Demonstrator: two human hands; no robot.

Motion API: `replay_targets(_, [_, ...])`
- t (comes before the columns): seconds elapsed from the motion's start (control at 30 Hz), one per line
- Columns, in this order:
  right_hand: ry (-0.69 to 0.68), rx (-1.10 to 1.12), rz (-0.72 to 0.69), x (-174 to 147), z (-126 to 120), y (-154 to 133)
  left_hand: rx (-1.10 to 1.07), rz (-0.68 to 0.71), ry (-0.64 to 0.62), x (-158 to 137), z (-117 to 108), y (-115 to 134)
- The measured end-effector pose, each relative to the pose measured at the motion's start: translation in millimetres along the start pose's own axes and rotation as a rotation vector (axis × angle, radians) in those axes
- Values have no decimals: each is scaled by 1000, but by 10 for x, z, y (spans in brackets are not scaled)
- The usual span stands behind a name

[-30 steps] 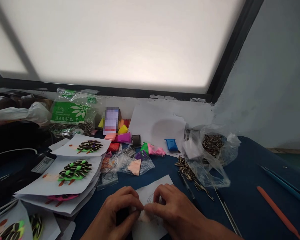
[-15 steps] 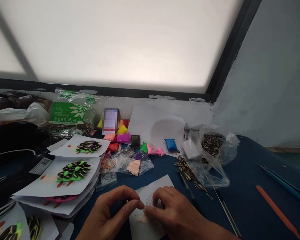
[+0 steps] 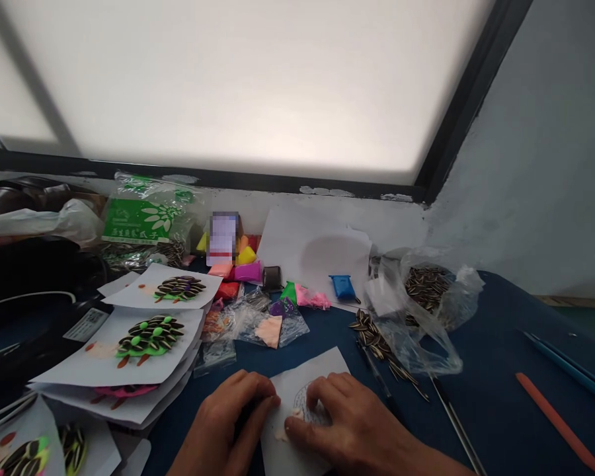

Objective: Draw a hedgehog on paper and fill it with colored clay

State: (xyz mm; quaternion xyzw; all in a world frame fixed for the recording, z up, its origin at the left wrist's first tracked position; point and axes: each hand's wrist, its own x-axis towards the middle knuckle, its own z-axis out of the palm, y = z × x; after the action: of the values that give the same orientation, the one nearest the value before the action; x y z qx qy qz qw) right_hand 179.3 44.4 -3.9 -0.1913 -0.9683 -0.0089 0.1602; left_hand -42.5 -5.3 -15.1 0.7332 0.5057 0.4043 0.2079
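Note:
A white sheet of paper [image 3: 330, 363] lies in front of me, with a drawn outline of small scale-like marks. Pale peach modelling clay [image 3: 281, 434] is on its left part. My right hand [image 3: 352, 416] rests over the sheet, fingers curled and thumb pressed against a bit of this clay. At the sheet's left edge, my left hand [image 3: 233, 416] has thumb and forefinger tips pressed together; whatever lies between them is hidden. Near the right hand are a pen [image 3: 377, 373] and loose striped sunflower seeds [image 3: 377, 337].
On the left are stacked paper sheets [image 3: 74, 367] bearing clay-and-seed hedgehogs. Coloured clay packets [image 3: 248, 272] and a green seed bag [image 3: 139, 218] stand at the back. A clear bag of seeds [image 3: 426, 291], another pen [image 3: 456, 423] and an orange strip [image 3: 550, 416] lie right.
My left hand has drawn back slightly from the right hand, its fingertips now at the paper's left edge. My right thumb now presses at the clay. The view has shifted slightly.

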Motion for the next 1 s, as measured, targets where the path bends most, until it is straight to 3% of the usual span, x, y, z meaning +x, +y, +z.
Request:
replay_targets(0.27, [49, 7, 30, -30, 24, -16, 153, 174, -7, -45, 38, 45])
replay_targets(0.5, [125, -95, 34, -9, 64, -68, 156, 212, 66, -59, 84, 2])
replay_targets(0.63, [200, -38, 42, -62, 148, -47, 177, 235, 70, -65, 93, 1])
replay_targets(0.77, [170, 43, 78, -165, 235, 4, 186, 226, 57, -57, 81, 22])
replay_targets(1.0, [189, -27, 70, -135, 222, -8, 196, 230, 33, -67, 84, -2])
